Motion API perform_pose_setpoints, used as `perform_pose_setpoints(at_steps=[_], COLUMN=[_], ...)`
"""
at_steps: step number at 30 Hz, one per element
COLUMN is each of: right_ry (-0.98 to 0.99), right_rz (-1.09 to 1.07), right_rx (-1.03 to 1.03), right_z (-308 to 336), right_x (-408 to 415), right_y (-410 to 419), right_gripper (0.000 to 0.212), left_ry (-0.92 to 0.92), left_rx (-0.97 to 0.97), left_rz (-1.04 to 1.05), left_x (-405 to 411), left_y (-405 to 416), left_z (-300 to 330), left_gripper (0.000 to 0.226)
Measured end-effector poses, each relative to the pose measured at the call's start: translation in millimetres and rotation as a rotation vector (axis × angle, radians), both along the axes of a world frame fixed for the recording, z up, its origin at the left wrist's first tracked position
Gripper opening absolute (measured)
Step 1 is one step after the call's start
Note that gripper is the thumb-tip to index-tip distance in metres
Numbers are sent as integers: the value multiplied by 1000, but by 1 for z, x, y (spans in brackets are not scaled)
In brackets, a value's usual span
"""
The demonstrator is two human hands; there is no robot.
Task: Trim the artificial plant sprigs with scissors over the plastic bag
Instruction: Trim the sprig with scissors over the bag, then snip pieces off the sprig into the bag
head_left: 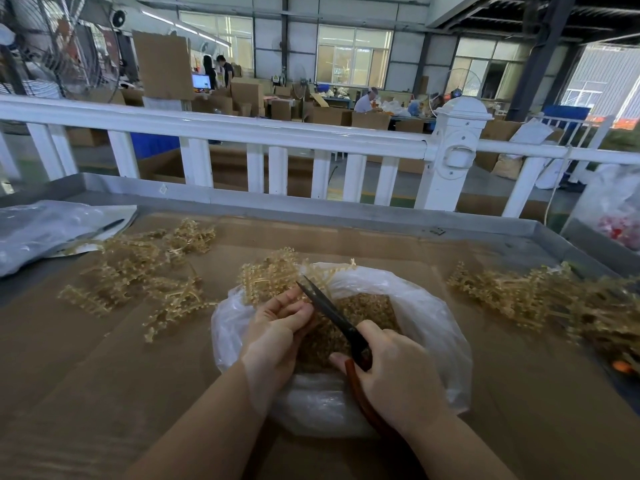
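Fingers first: the left hand (pixel 277 327) has its fingers (pixel 289 299) curled round the stem end of a tan sprig (pixel 270 275), pinching it tight, and the beaded branches fan up and away over the far rim of the plastic bag (pixel 446 327). Across from it the right hand (pixel 398 372) is wrapped round the reddish handles of the scissors (pixel 332 315), thumb on top, fingers clenched about the grips, and the dark blades angle up and left with the tip right at the sprig beside the left fingertips (whether the blades are parted or closed on the stem, I cannot tell). Both hands sit directly over the open mouth of that clear bag, and inside it lies a heap of small tan clippings (pixel 363 306). The bag rests on the brown cardboard covering the table (pixel 104 375). Move out to the left and there is a loose spread of sprigs (pixel 138 271) lying flat on the cardboard; out to the right, a denser pile of sprigs (pixel 540 299) reaching toward the table edge. Far left, a grey plastic pouch (pixel 52 230) lies on the table. Beyond the raised metal rim stands a white railing (pixel 263 133).
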State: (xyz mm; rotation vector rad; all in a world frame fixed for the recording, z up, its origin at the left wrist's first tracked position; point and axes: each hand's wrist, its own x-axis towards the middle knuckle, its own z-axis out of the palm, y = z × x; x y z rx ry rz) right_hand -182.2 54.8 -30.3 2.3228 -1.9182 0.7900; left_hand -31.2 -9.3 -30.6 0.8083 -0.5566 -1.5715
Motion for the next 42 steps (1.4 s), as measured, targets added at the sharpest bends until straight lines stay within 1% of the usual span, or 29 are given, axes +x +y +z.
perform_pose_setpoints(at_steps=[11, 20, 39, 42], right_ry=[49, 57, 109, 109], right_rz=[-18, 0, 11, 11], right_rx=[-23, -22, -40, -56], right_z=[-6, -9, -13, -13], right_x=[3, 3, 4, 5], right_y=[3, 2, -1, 0], right_gripper=[40, 40, 43, 43], left_ry=[-90, -78, -112, -83], left_rx=[-88, -109, -135, -138], left_rz=[15, 24, -10, -18], left_x=[-2, -3, -3, -3], left_y=[3, 6, 9, 12], left_z=[-6, -6, -6, -4], left_gripper=[31, 26, 28, 28])
